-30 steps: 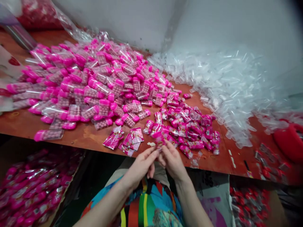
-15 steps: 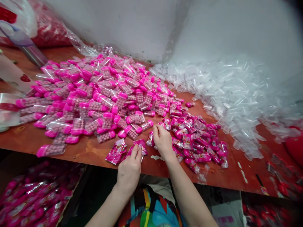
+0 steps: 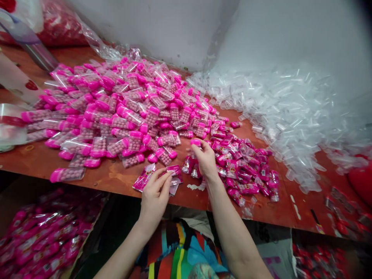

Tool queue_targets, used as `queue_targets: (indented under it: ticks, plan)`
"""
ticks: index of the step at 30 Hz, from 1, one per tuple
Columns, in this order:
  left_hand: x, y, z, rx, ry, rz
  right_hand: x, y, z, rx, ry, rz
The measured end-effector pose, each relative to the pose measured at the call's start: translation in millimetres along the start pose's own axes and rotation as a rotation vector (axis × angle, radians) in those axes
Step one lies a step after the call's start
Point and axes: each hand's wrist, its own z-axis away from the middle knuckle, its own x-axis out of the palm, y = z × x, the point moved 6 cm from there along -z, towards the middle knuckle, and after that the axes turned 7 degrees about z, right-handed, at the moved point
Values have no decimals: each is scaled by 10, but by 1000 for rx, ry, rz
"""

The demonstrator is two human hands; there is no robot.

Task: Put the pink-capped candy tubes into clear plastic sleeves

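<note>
In my right hand [image 3: 205, 158] is a small clear candy container with a pink cap [image 3: 196, 142], gripped between thumb and fingers. My left hand [image 3: 156, 190] is closed in a pinch at the table's front edge, over flat printed pink wrappers [image 3: 144, 177]. Whether a wrapper edge sits between its fingertips I cannot make out. Right of my right hand lies a heap of wrapped pink packets [image 3: 244, 170]. Ahead and to the left spreads a large pile of pink-capped containers [image 3: 128, 112] filled with pale pink balls.
Empty clear plastic containers [image 3: 279, 104] are heaped along the wall at right. A tumbler [image 3: 37, 48] and a bag of red items [image 3: 62, 25] stand at the back left. Below the table edge, a box [image 3: 43, 232] holds many pink packets. Red items [image 3: 345, 211] lie far right.
My right hand has risen slightly away from the wrapped packets, and a pink-capped container now shows in it. My left hand has shifted a little left and up over the wrappers.
</note>
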Motion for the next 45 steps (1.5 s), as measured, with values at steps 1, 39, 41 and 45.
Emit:
queue_targets:
  ticks: [1, 39, 41, 45]
  plan:
    - [-31, 45, 3, 44, 27, -22, -22, 17, 129, 70, -51, -141]
    - [548, -76, 196, -829, -308, 528, -201, -2, 977, -14, -238, 5]
    - [524, -88, 170, -817, -290, 536, -182, 23, 982, 11, -225, -34]
    - [490, -151, 134, -804, -152, 551, -78, 128, 1008, 107, -229, -131]
